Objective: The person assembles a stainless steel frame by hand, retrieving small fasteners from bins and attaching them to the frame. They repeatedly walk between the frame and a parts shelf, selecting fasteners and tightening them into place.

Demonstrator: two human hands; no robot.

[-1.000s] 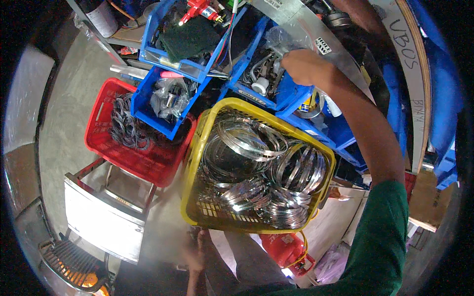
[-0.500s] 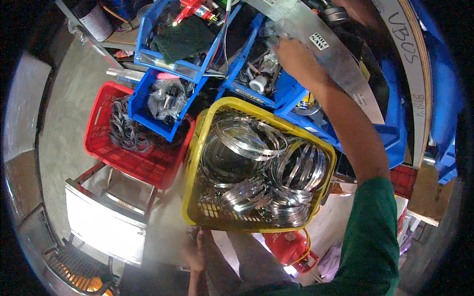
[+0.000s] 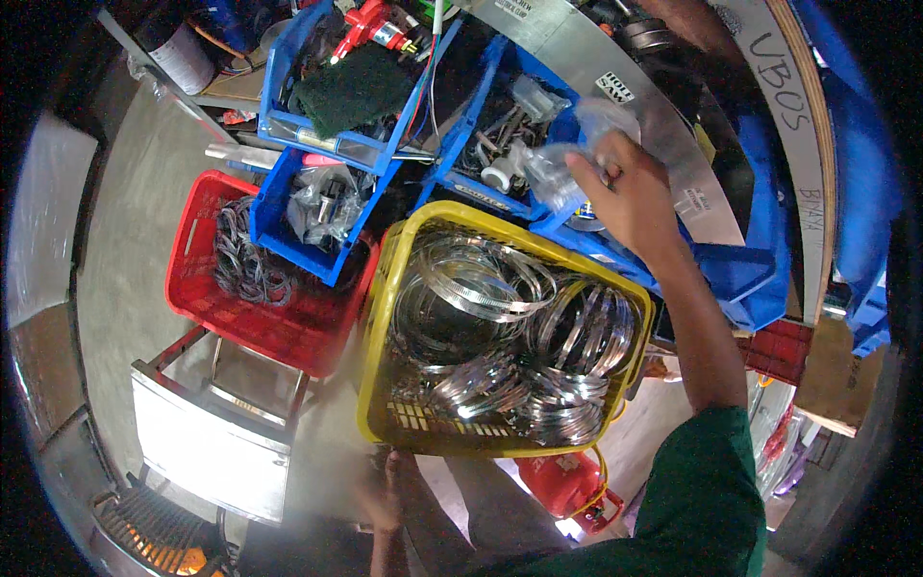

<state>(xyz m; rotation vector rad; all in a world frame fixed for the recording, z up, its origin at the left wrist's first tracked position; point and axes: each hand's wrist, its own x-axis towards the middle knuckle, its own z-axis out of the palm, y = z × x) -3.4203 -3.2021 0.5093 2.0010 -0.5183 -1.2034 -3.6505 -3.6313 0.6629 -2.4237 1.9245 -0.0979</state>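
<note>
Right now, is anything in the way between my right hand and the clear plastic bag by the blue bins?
Nothing visible: your right hand has the clear plastic bag in its fingers, over the blue bins.

The site is a workshop or hardware storeroom; which of the two cannot be determined. Indicators: blue plastic open-front bins (image 3: pixel 293 255), with clear plastic bags (image 3: pixel 553 175) and loose small parts (image 3: pixel 496 175) in or over them; a slotted yellow plastic basket (image 3: pixel 380 332) of ring-shaped shiny metal bands (image 3: pixel 471 298); a red plastic crate (image 3: pixel 250 329); a bare grey floor (image 3: pixel 135 221).
</note>
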